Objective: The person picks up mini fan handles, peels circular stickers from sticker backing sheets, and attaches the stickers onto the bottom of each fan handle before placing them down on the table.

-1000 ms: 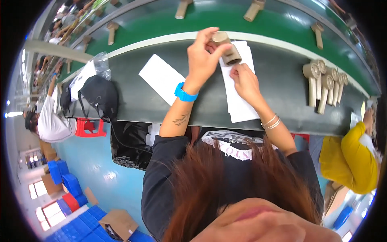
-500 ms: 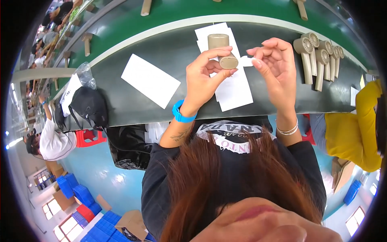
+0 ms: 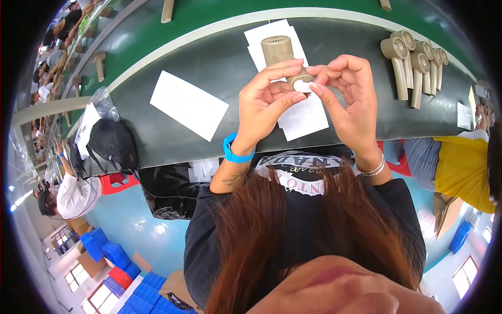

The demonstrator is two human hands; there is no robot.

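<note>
Bottom of frame: the wearer's reddish-brown hair and dark printed T-shirt fill the lower centre. Both forearms rise from there to mid-frame.

Left hand, blue wristband on the wrist: grip clenched around the handle of a beige handheld fan, thumb and fingers wrapped near its lower end. Fan is lifted off the table, centre-top of frame, round grilled head pointing away, up-frame.

Right hand, silver bangles on the wrist: fingertips pinch a small white round sticker right at the handle's end. Touching the fan; grip closed on the sticker, thumb and index together.

Behind the hands: dark grey table curving across the frame. White paper sheets lie under and past the hands, partly hidden by them. Another white sheet lies alone left of centre.

Upper right: row of matching beige fans lying on the table, handles toward the near edge, heads touching or close together.

Left edge of table: black bag with a clear plastic bag just beyond it.

Far side: green conveyor belt running along the table's rear edge, with beige parts on it, too small to identify.

Right edge: another person in a yellow top, seated. Left edge: a person in a white top.
</note>
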